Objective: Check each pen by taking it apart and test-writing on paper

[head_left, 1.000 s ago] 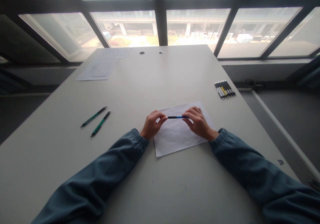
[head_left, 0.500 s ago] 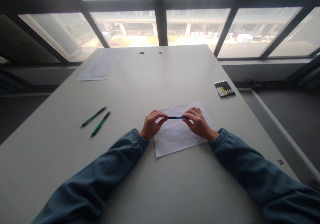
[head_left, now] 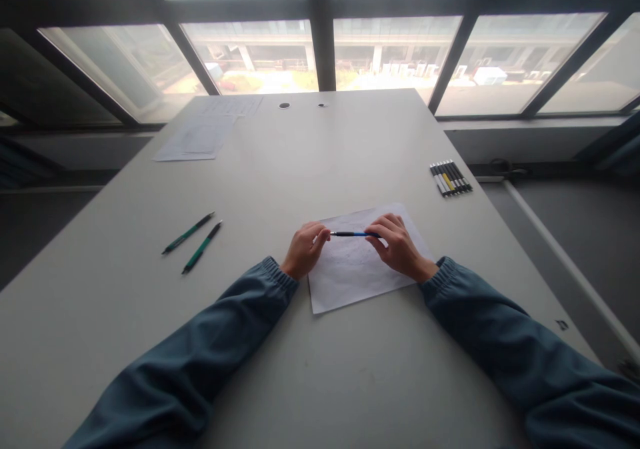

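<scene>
Two hands pinching one blue pen (head_left: 353, 234) level above a sheet of paper (head_left: 350, 277): left hand (head_left: 305, 250) gripping the left tip, right hand (head_left: 397, 243) grasping the right end. Lying flat on the white table (head_left: 280, 169), paper directly beneath the pen. Resting well apart to the left, two green pens (head_left: 194, 241); sitting near the right edge, a row of markers (head_left: 450, 178); lying far off by the window, more sheets (head_left: 200, 135).
</scene>
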Tool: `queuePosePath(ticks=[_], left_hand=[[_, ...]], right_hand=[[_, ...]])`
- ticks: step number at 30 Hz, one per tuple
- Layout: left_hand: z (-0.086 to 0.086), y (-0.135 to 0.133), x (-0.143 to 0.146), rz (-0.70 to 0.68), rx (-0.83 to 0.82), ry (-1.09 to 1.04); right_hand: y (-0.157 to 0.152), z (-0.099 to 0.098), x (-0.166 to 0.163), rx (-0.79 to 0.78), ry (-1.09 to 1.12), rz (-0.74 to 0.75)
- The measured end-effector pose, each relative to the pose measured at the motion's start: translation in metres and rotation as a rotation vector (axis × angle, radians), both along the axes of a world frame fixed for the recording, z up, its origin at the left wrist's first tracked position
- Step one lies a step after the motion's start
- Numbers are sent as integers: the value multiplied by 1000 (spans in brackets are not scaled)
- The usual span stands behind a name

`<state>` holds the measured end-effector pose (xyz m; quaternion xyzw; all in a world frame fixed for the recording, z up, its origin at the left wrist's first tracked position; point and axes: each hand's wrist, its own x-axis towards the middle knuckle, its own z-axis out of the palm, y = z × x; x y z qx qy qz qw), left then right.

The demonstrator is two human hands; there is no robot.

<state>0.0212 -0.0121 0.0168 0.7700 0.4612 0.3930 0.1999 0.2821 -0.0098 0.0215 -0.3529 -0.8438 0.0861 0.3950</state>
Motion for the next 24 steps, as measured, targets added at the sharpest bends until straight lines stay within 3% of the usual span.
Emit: queuePosePath(ticks=[13, 24], left_hand=[[-2, 1, 2, -38, 127, -76], [-3, 2, 3, -85, 132, -77]], right_hand=[[1, -4, 2, 8, -18, 3], [1, -3, 1, -2, -30, -5]])
